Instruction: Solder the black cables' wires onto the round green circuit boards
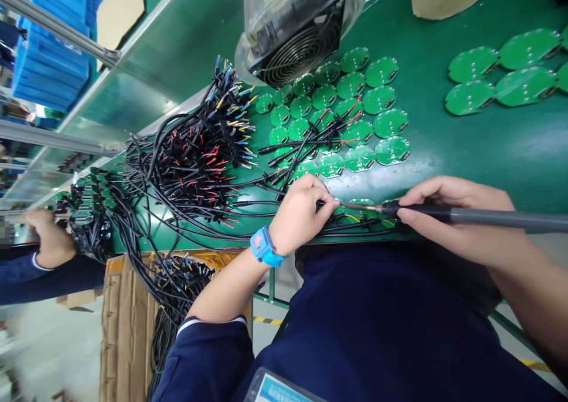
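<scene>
Where the right hand [470, 239] closed: around a black-gripped soldering iron [426, 213], its metal shaft slender.
Left hand [299, 209]: was pinched, contents indistinct.
Round green board [361, 201]: lay partly hidden beneath the shaft.

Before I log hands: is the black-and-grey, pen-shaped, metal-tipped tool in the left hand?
No, the right hand holds the tool, its tip near the left hand.

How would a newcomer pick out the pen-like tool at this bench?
Start from the green table and follow its near edge to the right of the heap of black cables. There the right hand holds the pen-like tool, its tip toward the left hand. Unlike the cables, it has a black grip and a slim, straight metal shaft.
</scene>
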The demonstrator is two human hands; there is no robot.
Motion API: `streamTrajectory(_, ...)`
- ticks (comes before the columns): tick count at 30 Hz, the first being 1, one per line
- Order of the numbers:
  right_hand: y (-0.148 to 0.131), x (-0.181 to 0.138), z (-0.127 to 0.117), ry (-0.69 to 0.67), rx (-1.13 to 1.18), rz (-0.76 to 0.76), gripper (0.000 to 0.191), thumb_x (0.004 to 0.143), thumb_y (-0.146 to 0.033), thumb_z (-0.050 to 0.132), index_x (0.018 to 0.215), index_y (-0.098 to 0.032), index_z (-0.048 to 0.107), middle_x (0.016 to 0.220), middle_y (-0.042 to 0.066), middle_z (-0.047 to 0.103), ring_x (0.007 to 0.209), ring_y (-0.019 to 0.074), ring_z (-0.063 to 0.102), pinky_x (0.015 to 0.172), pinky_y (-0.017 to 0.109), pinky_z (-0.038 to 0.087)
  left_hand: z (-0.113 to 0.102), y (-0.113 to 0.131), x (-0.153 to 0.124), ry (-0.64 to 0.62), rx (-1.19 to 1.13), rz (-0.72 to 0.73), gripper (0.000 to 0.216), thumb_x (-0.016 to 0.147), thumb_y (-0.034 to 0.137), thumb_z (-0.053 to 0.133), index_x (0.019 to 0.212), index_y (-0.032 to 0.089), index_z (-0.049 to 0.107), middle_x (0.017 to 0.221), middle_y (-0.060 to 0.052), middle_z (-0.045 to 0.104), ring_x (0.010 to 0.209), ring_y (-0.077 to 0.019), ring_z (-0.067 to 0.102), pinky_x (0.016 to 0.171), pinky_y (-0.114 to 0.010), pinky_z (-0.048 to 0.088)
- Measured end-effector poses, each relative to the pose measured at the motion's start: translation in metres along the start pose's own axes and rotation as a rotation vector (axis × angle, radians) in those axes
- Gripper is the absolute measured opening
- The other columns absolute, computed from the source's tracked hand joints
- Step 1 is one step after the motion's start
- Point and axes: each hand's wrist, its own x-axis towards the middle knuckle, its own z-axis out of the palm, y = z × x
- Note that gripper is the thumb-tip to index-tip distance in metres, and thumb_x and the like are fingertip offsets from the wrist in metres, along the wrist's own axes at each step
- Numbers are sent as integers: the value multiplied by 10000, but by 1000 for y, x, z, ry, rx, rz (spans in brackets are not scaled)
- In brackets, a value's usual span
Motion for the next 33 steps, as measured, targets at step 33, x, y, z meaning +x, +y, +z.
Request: streamTrajectory(33,2,0,-1,-35,72,14,148,744,-292,618,798,-165,563,644,-41,547,488,9,469,456,73,368,-11,-2,11,-168,8,145,144,780,180,569,702,87,646,741,-52,497,718,-87,459,705,-219,403)
